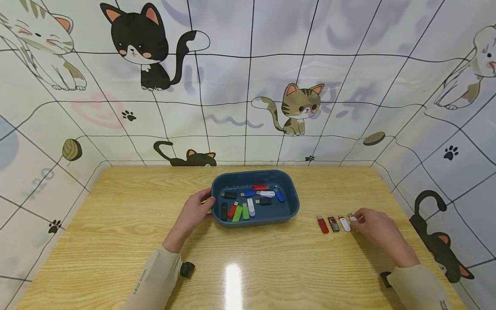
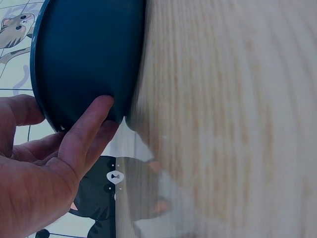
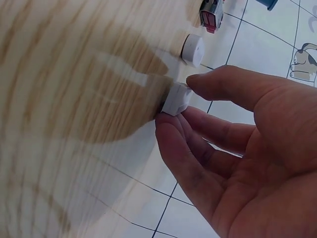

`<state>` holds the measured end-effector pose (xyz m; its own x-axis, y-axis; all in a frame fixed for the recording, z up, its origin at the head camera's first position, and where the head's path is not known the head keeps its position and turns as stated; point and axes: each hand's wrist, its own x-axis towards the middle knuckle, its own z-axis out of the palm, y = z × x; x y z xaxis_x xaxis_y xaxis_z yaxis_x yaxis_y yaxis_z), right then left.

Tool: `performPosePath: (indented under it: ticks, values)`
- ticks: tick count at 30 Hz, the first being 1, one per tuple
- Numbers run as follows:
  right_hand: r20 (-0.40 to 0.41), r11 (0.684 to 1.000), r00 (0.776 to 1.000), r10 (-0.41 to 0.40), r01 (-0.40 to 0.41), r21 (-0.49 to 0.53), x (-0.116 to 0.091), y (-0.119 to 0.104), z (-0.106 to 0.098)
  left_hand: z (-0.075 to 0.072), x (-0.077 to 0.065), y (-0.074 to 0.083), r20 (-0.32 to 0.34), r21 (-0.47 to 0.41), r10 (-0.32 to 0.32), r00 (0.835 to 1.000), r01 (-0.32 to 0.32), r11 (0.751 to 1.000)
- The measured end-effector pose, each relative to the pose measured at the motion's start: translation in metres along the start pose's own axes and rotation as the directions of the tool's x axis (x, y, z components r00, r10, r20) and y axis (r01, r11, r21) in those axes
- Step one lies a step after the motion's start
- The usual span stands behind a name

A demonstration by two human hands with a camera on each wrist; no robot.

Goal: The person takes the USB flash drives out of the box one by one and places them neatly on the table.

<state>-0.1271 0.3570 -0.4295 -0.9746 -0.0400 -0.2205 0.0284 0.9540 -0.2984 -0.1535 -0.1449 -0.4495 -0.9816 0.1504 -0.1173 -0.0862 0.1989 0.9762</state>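
Observation:
My left hand (image 1: 192,215) grips the left end of a dark blue plastic tray (image 1: 257,223); in the left wrist view its fingers lie against the outer wall. Several USB sticks lie inside the tray, among them a red one (image 1: 260,187), a green one (image 1: 237,213) and a black one (image 1: 224,211). To the right, my right hand (image 1: 377,230) pinches a white USB stick (image 3: 176,99) between thumb and fingertips, low over the table. It is at the right end of a row with a red stick (image 1: 323,224), a dark swivel stick (image 1: 333,224) and a white-and-red stick (image 1: 344,223).
The light wooden table (image 1: 248,249) meets a cloth (image 1: 232,116) printed with cats and grid lines at its back and sides. The row of sticks lies just right of the tray. Black straps (image 1: 187,270) are worn at both wrists.

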Motion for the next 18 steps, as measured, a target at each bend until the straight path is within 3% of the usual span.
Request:
performPosePath:
  ticks: [13,18]
  values:
    - [0.025,0.999,0.999,0.030,-0.030,0.010,0.0008,0.0006,-0.0001,0.0002,0.0002,-0.0012,-0.006,0.011,0.009,1.000,-0.009,1.000]
    - [-0.008,0.999,1.000,0.030,-0.030,0.026,-0.0052,-0.0032,-0.0055,-0.0001,0.0001,-0.0016,-0.001,0.010,0.010,1.000,-0.010,1.000]
